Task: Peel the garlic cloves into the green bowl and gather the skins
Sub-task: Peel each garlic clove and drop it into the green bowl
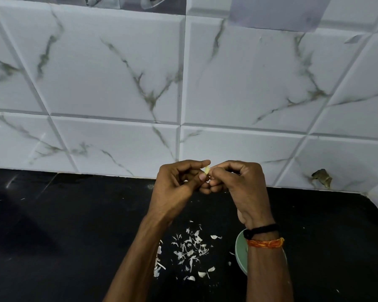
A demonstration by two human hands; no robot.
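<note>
Both hands are raised above the black countertop [74,236], close to the tiled wall [118,83]. The left hand [175,186] pinches a pale garlic clove [207,170] between thumb and forefinger, while the right hand [238,184], fingers curled, picks at the clove's right side; the two hands touch at the fingertips. Loose skins [191,251] lie scattered on the counter nearer the person, between the forearms. The green bowl [241,253] sits just right of them, mostly hidden under the right wrist. To peel well, it seems best to hold the clove steady, lift the skin from one end, and work over the scattered skins so scraps fall together, then drop the bare clove into the bowl.
</note>
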